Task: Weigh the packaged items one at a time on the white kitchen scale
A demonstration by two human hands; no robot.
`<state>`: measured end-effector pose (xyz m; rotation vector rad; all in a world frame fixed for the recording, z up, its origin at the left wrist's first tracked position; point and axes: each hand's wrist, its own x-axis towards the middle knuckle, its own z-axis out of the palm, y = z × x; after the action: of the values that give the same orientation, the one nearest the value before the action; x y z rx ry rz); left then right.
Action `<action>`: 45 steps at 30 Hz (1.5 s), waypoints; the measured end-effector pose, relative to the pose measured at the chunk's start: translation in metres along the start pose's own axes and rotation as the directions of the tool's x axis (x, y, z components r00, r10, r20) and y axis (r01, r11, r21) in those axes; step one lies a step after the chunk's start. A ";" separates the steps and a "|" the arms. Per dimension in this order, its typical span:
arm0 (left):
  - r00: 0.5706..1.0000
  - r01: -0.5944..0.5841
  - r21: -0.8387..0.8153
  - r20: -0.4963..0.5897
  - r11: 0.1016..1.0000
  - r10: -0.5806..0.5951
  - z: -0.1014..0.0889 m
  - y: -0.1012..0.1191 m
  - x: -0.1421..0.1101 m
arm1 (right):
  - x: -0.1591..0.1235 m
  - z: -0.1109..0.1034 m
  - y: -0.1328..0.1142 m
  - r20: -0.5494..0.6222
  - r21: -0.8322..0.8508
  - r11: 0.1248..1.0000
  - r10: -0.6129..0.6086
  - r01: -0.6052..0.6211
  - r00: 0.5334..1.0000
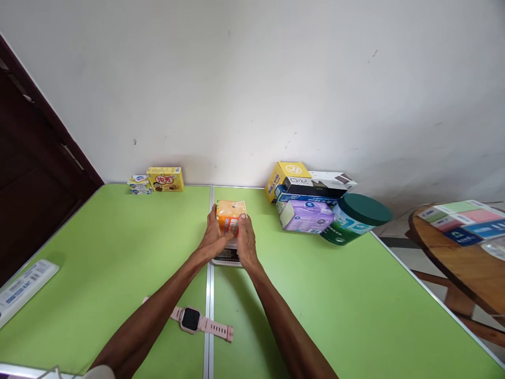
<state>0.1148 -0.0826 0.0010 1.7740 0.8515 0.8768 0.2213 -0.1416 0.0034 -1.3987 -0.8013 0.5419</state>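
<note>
Both my hands grip an orange plastic-wrapped pack (232, 213) from its two sides, near the middle of the table. My left hand (212, 234) is closed on its left side, and my right hand (246, 239) presses its right side with the thumb up at the top edge. Directly below is a small digital scale (225, 255) with a dark display panel. Whether the pack rests on the scale or hangs just over it, I cannot tell. A pink-strapped smartwatch (191, 319) lies nearer to me, part of its strap hidden by my left forearm.
Two yellow boxes (165, 179) stand at the back left. At the back right are a purple tissue pack (306, 216), a green tub (357, 218), a yellow box (290, 171) and flat boxes. A white power strip (27, 287) lies left. A wooden table (450, 258) stands right.
</note>
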 end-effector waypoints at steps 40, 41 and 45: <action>0.953 0.222 -0.346 -0.120 0.912 -0.278 -0.065 -0.059 0.012 | 0.000 -0.052 0.053 -0.275 -0.051 0.997 -0.071 0.059 0.959; 0.950 0.219 -0.308 -0.148 0.926 -0.274 -0.063 -0.051 0.009 | -0.004 -0.053 0.048 -0.279 -0.094 0.990 -0.129 0.107 0.952; 0.946 0.043 -0.026 -0.322 0.999 -0.049 -0.040 -0.011 -0.011 | -0.022 -0.049 0.024 -0.186 -0.104 0.968 -0.243 0.227 0.952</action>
<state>0.0732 -0.0708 0.0000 1.6103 1.0855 1.1603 0.2478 -0.1863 -0.0236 -1.3831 -0.8221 0.1836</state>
